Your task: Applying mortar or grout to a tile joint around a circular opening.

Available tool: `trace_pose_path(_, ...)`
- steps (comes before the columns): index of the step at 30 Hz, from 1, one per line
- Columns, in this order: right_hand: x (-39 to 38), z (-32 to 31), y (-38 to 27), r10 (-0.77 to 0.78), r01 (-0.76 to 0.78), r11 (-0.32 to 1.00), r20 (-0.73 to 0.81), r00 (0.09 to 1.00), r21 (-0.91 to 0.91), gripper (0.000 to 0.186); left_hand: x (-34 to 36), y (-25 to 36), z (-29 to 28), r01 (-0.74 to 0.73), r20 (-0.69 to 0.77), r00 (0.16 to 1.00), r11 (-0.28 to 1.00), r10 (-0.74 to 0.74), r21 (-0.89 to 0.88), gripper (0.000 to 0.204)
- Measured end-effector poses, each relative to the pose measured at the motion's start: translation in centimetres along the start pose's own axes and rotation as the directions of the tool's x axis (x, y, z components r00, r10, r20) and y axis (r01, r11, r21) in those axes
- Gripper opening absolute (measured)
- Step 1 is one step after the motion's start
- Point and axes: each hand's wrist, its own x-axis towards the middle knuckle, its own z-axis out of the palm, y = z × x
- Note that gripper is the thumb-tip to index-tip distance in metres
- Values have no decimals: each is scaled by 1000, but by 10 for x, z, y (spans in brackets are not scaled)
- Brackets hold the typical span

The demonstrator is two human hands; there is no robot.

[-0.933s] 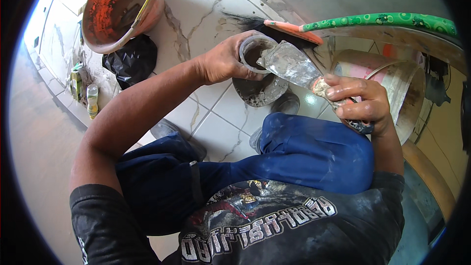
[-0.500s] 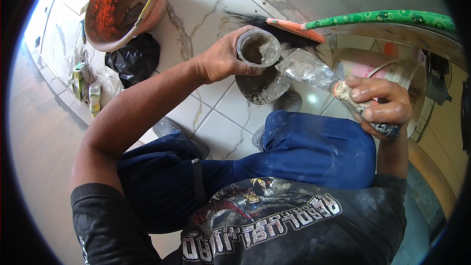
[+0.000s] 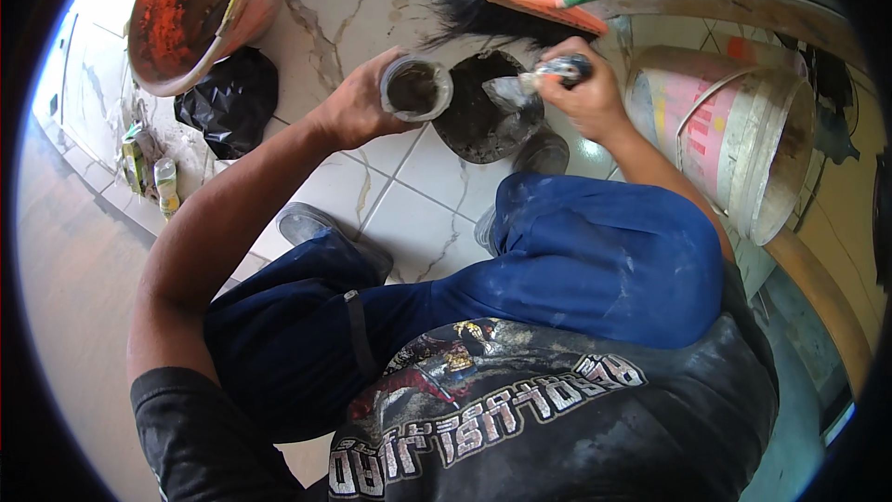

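Observation:
My left hand (image 3: 360,104) is closed round a small clear plastic cup (image 3: 418,85) with grey paste inside. Beside the cup, on the tiled floor, stands a wider round container (image 3: 465,135) holding dark grey mix. My right hand (image 3: 587,98) grips a putty knife (image 3: 509,93) by its paste-crusted handle. The knife's blade points down into the wider container, and its tip touches or dips into the mix; exactly how deep I cannot tell.
An orange bucket (image 3: 269,0) stands at the far left, with a black plastic bag (image 3: 232,107) against it. A broom (image 3: 548,14) with a green handle lies beyond the container. To the right, a white and pink bucket (image 3: 753,144) lies on its side. Small bottles (image 3: 165,181) stand at left.
My right hand has carried the putty knife from beside the cup down into the wider container. My left hand has shifted left with the cup, uncovering more of that container.

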Motion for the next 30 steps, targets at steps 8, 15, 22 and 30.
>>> trace_pose_path(8, -20, 47, 25, -334, 287, 916, -140, 932, -280, 26, -15, -36, 22, -14, 34, 999, 992, 10, 122, 69)
trace_pose_path(15, -16, 70, 21, -434, 415, 832, 36, 900, -369, 31, -19, -36, 30, 67, 80, 994, 996, -71, 58, 70)
trace_pose_path(22, -14, 86, 20, -478, 500, 818, 147, 866, -285, 32, -19, -37, 37, 92, 84, 992, 996, -90, -21, 74)
trace_pose_path(30, -21, 82, 19, -338, 339, 938, 17, 941, -73, 25, -20, -43, 38, 46, 73, 996, 999, -46, 7, 76)
